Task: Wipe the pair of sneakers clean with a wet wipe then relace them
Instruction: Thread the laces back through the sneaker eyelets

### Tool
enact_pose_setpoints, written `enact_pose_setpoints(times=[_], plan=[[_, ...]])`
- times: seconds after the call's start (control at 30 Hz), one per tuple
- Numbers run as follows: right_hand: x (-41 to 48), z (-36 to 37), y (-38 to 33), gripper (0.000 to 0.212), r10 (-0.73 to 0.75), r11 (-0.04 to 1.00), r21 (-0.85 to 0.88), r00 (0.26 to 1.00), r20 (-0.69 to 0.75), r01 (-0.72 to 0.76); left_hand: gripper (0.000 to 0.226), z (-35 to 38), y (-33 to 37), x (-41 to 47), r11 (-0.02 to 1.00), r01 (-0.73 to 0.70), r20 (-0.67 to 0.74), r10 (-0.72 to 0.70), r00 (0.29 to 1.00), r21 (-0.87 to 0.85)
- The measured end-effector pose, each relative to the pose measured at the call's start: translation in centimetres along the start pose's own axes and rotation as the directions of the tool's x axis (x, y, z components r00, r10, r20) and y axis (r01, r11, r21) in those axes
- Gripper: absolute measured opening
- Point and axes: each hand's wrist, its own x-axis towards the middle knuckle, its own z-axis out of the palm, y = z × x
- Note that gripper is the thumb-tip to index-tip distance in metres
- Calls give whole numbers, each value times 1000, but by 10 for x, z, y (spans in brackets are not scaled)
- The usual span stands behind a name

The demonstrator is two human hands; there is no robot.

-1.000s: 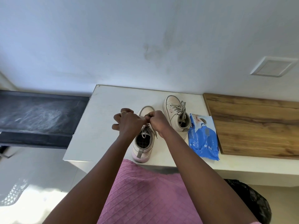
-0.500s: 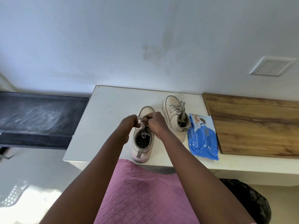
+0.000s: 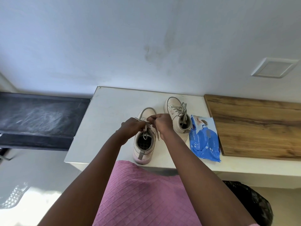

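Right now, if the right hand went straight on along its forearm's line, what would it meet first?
The right hand would likely meet the toe of the near sneaker, just past the lace it pinches; the left hand sits beside that line. Depth is unclear.

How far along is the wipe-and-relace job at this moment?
Looks done: the far sneaker is laced, its ends tied. In hand: the left hand and right hand both pinch the lace over the near sneaker, apparently tying it. Left: finishing that knot. The wet wipes pack lies beside the shoes, no loose wipe visible; whether wiping is complete cannot be told.
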Motion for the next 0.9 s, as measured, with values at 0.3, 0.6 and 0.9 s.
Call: enact_pose_setpoints(times=[0.3, 0.6, 0.9], plan=[[9, -16, 8, 38, 31, 995, 94, 993, -110, -21, 50, -5, -23, 3, 989, 33, 20, -31, 999, -144], [9, -16, 10, 27, 61, 991, 128, 991, -121, -45, 32, -4, -30, 7, 983, 38, -45, -47, 998, -178], [7, -20, 16, 13, -17, 999, 47, 1000, -24, 19, 21, -9, -33, 3, 986, 66, 37, -61, 997, -156]])
